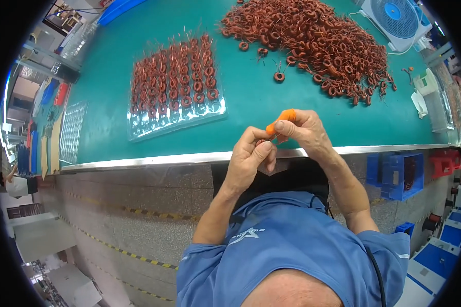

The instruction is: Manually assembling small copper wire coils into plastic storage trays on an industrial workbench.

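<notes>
Just over the table's front edge, my left hand [247, 161] pinches a small copper-wound toroidal coil [262, 141] between thumb and fingers, which cover most of it. My right hand [307, 134], with orange covers on its fingers, meets it from the right. Its thumb and index finger are pressed together at the coil's thin wire leads. To the left, a clear plastic tray [176, 121] holds rows of similar coils, their leads pointing up; its nearest pockets hold none. A big heap of loose coils [312, 43] lies beyond my hands, and a single coil [279, 77] rests apart from it.
The green table [107, 66] has a metal front edge. A blue-and-white fan [393, 14] stands at the back right, near a clear plastic container [435, 115]. Another clear tray [73, 134] lies at the left end. Blue crates [394, 176] are below the table at right.
</notes>
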Available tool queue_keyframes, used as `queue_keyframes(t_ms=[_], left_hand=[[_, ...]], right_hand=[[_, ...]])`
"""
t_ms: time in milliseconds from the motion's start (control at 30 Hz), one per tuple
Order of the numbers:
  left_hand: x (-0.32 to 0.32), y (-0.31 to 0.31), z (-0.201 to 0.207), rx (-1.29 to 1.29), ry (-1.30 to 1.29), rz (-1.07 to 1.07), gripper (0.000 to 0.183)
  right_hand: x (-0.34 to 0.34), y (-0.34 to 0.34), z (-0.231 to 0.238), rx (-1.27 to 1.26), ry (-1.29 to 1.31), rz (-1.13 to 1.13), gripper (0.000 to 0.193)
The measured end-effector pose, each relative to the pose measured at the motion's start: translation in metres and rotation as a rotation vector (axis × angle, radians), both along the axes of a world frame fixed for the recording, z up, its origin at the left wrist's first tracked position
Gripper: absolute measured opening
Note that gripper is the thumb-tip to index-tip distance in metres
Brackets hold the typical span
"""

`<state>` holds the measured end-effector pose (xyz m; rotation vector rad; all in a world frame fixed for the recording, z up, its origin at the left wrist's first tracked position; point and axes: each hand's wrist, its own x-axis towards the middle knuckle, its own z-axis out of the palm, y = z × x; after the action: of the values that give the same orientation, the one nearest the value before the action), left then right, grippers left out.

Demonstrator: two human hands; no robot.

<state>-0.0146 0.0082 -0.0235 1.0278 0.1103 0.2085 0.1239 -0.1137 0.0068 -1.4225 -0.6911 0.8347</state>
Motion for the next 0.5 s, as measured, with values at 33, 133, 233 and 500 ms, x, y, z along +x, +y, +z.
queue_keyframes(t_ms=[33, 133, 233, 500], left_hand=[[0.0, 0.004, 0.003, 0.007, 0.023, -0.032, 0.017], [-0.003, 0.015, -0.001, 0.047, 0.015, -0.117, 0.016], [-0.011, 0.015, 0.004, 0.064, 0.094, -0.055, 0.014], [-0.034, 0.117, 0.01, 0.807, 0.016, 0.721, 0.008]], right_hand=[[0.006, -0.001, 0.003, -0.056, -0.026, 0.059, 0.028], [0.014, 0.008, 0.009, -0.17, -0.001, 0.204, 0.031], [0.016, 0.019, 0.02, -0.229, -0.056, 0.239, 0.031], [0.101, 0.056, -0.032, -0.152, -1.38, -0.211, 0.038]])
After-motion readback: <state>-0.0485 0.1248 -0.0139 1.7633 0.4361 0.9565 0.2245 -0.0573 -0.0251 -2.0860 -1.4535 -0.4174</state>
